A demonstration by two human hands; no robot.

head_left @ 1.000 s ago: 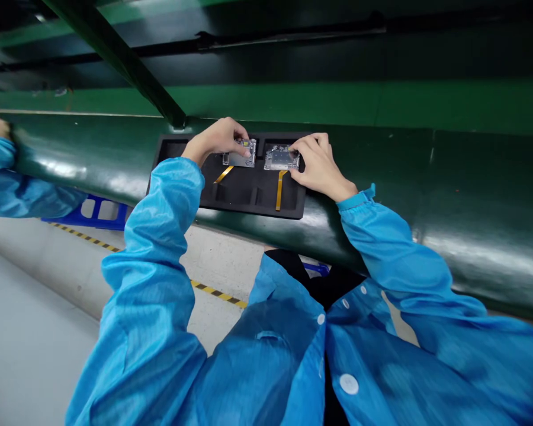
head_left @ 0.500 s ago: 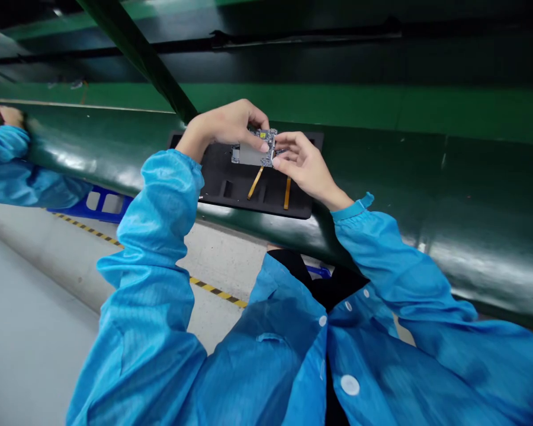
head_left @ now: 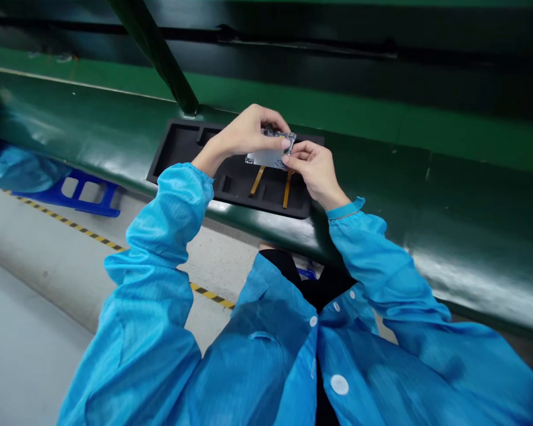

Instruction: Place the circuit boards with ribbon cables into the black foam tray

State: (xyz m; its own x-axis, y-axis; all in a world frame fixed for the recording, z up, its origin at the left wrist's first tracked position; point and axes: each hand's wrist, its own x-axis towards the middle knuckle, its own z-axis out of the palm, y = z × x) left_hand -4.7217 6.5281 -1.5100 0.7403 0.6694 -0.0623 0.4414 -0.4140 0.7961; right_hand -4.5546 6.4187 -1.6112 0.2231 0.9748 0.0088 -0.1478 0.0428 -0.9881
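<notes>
A small circuit board point(head_left: 266, 158) with a silvery metal plate is raised over a black tray point(head_left: 235, 198). My left hand point(head_left: 255, 133) grips it from above, thumb on its face and fingers behind. At the board's right edge, my right hand point(head_left: 315, 168) is closed in a pinch; its fingertips partly cover that edge, and the exact grip is hard to see. Below the board, two orange-gold ribbon cables, a left one point(head_left: 257, 181) and a right one point(head_left: 287, 190), show against the tray. Their upper ends are hidden.
The tray lies at the front edge of a green work surface point(head_left: 382, 195). A dark green post point(head_left: 160, 59) rises behind it. At left are a co-worker's blue sleeve point(head_left: 18, 163) and a blue plastic stool point(head_left: 77, 192). Yellow-black tape point(head_left: 84, 229) marks the floor.
Both hands and the board have shifted slightly right. My right fingers, more spread before, are now drawn together at the board's edge. The view has turned, showing more of the tray's left end.
</notes>
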